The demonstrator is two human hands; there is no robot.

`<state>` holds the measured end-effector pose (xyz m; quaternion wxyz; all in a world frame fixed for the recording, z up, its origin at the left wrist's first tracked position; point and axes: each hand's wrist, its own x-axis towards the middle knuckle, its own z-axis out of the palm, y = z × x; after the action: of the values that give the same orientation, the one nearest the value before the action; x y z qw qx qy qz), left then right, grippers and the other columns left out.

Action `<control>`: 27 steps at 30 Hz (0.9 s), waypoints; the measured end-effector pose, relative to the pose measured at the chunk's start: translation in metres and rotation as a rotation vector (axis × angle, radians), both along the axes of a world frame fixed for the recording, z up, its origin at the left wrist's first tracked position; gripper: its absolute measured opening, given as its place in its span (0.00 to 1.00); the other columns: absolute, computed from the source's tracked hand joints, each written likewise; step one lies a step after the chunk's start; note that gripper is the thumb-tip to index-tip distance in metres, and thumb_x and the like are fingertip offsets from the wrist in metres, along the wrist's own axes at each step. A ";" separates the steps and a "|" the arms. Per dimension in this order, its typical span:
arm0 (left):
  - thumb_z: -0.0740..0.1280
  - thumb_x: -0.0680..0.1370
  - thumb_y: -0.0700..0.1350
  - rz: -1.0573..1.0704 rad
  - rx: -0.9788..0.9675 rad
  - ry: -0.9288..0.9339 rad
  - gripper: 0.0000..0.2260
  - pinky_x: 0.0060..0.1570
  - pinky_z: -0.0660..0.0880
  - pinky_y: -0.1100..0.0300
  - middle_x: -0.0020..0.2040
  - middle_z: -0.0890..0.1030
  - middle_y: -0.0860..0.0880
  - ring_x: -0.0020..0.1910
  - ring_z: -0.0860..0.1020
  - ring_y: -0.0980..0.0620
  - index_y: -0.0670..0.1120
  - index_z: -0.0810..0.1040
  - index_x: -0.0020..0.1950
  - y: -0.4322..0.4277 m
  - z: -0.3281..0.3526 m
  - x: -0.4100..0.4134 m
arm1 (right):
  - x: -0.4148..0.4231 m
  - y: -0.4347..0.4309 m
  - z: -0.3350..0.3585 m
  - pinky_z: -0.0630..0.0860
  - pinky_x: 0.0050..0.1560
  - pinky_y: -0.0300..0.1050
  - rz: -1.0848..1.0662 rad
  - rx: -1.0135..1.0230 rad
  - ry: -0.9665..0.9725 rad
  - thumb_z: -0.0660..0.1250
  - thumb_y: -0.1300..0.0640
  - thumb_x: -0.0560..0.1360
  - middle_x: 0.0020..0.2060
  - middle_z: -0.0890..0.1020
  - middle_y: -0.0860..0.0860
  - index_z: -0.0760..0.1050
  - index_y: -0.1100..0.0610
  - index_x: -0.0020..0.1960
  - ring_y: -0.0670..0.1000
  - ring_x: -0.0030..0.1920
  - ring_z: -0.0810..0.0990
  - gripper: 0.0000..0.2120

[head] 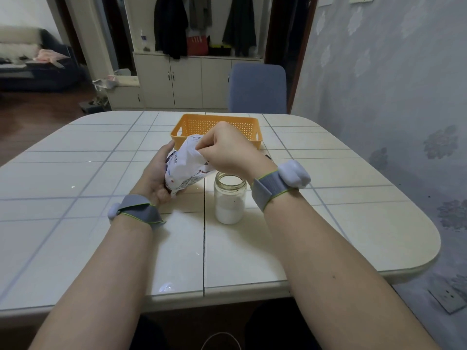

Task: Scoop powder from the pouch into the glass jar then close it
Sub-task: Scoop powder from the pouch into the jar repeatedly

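Observation:
A white printed pouch [184, 170] is held tilted above the table, just left of the glass jar [230, 199]. My left hand [156, 175] grips the pouch from its left side and underneath. My right hand [225, 147] is closed at the pouch's top edge, fingers pinched there; whether it holds a scoop is hidden. The jar stands upright without a lid, about half full of white powder, directly below my right wrist. No lid or spoon is visible.
An orange perforated basket [252, 130] stands behind the hands at the table's far middle. The tiled table [101, 173] has a centre seam. A blue chair [257, 87] is beyond the far edge, and a wall is on the right.

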<state>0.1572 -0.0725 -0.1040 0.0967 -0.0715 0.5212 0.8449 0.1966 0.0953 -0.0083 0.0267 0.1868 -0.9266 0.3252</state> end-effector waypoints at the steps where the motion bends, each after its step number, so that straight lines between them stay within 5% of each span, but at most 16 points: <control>1: 0.60 0.81 0.63 -0.002 0.003 -0.007 0.23 0.22 0.75 0.63 0.35 0.84 0.46 0.29 0.82 0.48 0.46 0.85 0.50 0.000 0.000 0.000 | 0.000 0.000 0.000 0.77 0.36 0.53 -0.002 -0.046 -0.030 0.61 0.67 0.69 0.19 0.72 0.41 0.77 0.49 0.23 0.54 0.33 0.74 0.21; 6: 0.62 0.81 0.61 -0.005 0.017 -0.018 0.22 0.26 0.78 0.60 0.40 0.85 0.45 0.34 0.84 0.47 0.45 0.80 0.63 0.000 0.000 0.000 | 0.002 0.006 0.004 0.73 0.35 0.44 -0.044 -0.282 -0.124 0.66 0.70 0.72 0.30 0.83 0.53 0.86 0.64 0.40 0.53 0.33 0.76 0.10; 9: 0.60 0.82 0.58 0.013 0.008 -0.024 0.19 0.20 0.74 0.62 0.33 0.83 0.47 0.26 0.81 0.49 0.46 0.85 0.49 0.000 0.001 0.000 | 0.004 0.016 0.005 0.67 0.23 0.34 -0.089 -0.457 -0.198 0.68 0.70 0.74 0.25 0.82 0.51 0.83 0.69 0.41 0.45 0.22 0.72 0.06; 12: 0.60 0.82 0.54 0.037 -0.017 -0.019 0.22 0.17 0.71 0.64 0.28 0.79 0.50 0.22 0.77 0.51 0.48 0.85 0.35 0.000 0.000 -0.002 | 0.003 0.025 0.004 0.59 0.22 0.35 -0.161 -0.660 -0.304 0.69 0.68 0.74 0.25 0.81 0.54 0.81 0.71 0.45 0.47 0.20 0.64 0.05; 19: 0.61 0.81 0.53 0.048 -0.004 -0.026 0.18 0.18 0.69 0.65 0.27 0.76 0.50 0.21 0.74 0.51 0.49 0.81 0.36 -0.002 -0.002 -0.004 | 0.014 0.050 -0.007 0.78 0.26 0.38 -0.211 -1.081 -0.453 0.66 0.70 0.78 0.30 0.81 0.58 0.79 0.69 0.41 0.49 0.24 0.79 0.07; 27: 0.59 0.82 0.51 0.041 0.003 -0.002 0.24 0.18 0.69 0.66 0.25 0.76 0.51 0.20 0.74 0.52 0.48 0.82 0.29 0.000 -0.002 -0.006 | 0.026 0.061 -0.024 0.81 0.28 0.38 -0.234 -1.236 -0.465 0.65 0.70 0.78 0.25 0.80 0.55 0.78 0.69 0.39 0.48 0.23 0.79 0.09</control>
<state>0.1517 -0.0729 -0.1057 0.0799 -0.0828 0.5180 0.8476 0.2227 0.1560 -0.0326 -0.0366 -0.0394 -0.5657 0.8228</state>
